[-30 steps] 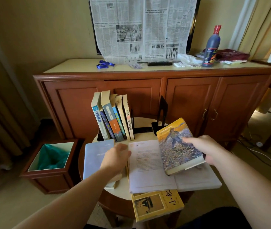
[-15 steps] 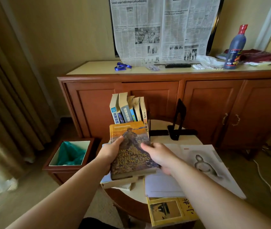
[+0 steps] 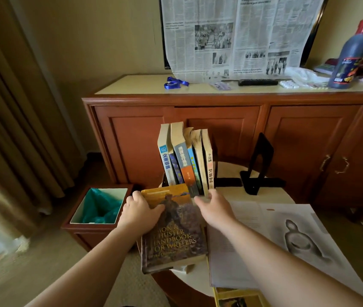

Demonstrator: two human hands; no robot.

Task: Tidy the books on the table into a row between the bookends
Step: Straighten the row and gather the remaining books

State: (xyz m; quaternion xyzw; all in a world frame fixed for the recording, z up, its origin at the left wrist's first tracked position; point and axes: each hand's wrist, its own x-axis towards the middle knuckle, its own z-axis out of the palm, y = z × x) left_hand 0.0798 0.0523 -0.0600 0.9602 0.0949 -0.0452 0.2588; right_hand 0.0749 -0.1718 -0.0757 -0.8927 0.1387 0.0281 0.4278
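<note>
Right now your left hand (image 3: 139,212) grips the writers' handbook (image 3: 173,229) by its left edge, thumb laid across the cover and fingers curled under the side. That book lies face up and tilted, its far end toward the standing row, and it sits on top of another pale book (image 3: 181,268) of which only a corner shows beneath its near end. Your right hand (image 3: 214,209) reaches forward past the handbook's right edge with its fingers stretched out and relaxed, the fingertips (image 3: 209,192) touching the foot of the rightmost book in the row of standing books (image 3: 186,160). It holds nothing.

That row stands upright at the back of the round counter (image 3: 271,193), leaning slightly left. Just right of it you see a gap and then the black bookend (image 3: 260,162), standing apart from the row with its base flat on the counter. The left bookend is hidden behind the books, so you cannot tell how it stands.

To your right an open book (image 3: 275,242) lies flat, showing a printed page and a grey drawing. A yellow book (image 3: 238,300) pokes out under its near edge at the counter's rim.

On the floor to the left stands a wooden bin (image 3: 100,209) with a green liner.
</note>
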